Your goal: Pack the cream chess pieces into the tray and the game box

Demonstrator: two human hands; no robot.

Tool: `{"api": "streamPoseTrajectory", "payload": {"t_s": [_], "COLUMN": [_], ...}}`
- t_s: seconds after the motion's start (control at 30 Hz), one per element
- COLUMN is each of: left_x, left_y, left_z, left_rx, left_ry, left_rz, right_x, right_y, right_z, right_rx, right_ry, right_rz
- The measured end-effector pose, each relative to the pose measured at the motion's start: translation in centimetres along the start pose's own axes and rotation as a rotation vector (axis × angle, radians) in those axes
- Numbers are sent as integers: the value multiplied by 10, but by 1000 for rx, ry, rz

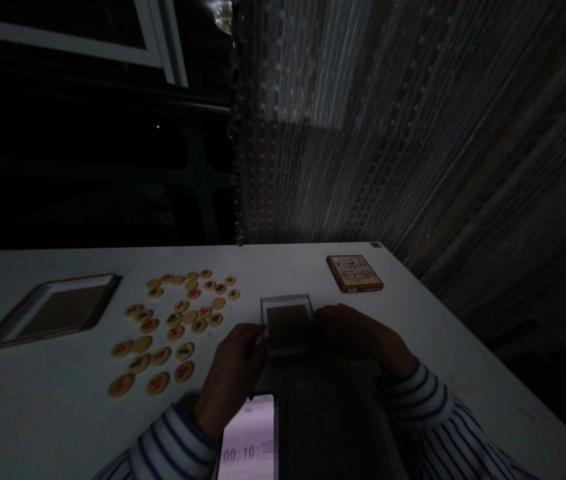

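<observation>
The scene is dim. A small open box (287,303) with a white rim and brown inside sits on the white table (37,413) in front of me. My left hand (233,377) grips its left side with curled fingers. My right hand (350,333) holds its right side, fingers bent around the edge. Both wrists wear striped sleeves. Several round tan game pieces (175,327) with red or black marks lie scattered to the left of the box.
A flat open tray-like lid (53,310) lies at the far left. A small orange printed box (354,273) rests at the back right. A lit phone (247,443) showing a timer lies near me. A beaded curtain (387,120) hangs behind the table.
</observation>
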State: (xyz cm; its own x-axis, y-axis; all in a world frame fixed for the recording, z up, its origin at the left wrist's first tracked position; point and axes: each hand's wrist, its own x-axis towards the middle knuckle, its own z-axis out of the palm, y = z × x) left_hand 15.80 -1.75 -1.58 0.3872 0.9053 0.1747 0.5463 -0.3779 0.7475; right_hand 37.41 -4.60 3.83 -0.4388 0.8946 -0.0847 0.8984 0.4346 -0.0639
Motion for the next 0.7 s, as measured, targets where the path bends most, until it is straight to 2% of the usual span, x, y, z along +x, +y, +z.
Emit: {"api": "streamPoseTrajectory", "payload": {"t_s": [0.33,0.7], "left_x": [0,1], "left_y": [-3,-4], "left_z": [2,2], "left_rx": [5,31], "left_ry": [-9,15], "left_rz": [1,23], "right_x": [1,0], "right_y": [1,3], "right_z": [2,3], "right_rx": [-32,28], "right_ry": [-87,-57], "right_rz": [34,39]}}
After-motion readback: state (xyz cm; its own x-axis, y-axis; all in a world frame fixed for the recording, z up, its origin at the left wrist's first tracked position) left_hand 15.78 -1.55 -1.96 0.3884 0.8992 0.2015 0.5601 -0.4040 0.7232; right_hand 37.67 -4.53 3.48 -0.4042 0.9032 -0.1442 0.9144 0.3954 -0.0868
